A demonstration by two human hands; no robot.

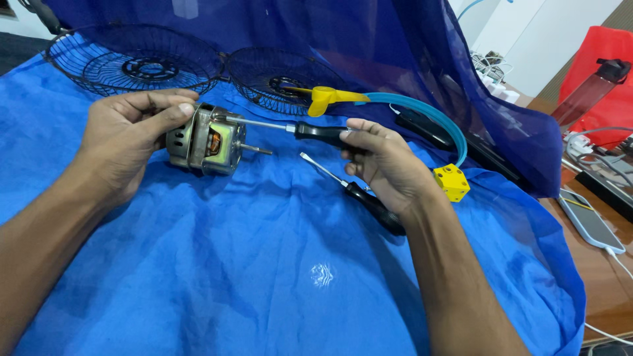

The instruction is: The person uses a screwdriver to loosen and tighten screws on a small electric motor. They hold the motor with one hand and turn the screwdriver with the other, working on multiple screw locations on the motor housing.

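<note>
Left of centre: left hand point(128, 135) wrapped around a small electric motor point(201, 140), thumb on top, shaft pointing right. Centre: screwdriver point(290, 128), tip at the motor's upper edge, black handle pinched in the right hand point(382, 165). Just below it, a second screwdriver point(353, 192) lies on the blue cloth point(264, 264). Upper frame: two wire fan guards point(132, 62).

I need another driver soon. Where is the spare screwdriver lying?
The spare screwdriver lies on the blue cloth right of centre, partly under the right hand, beside the yellow block.
</note>
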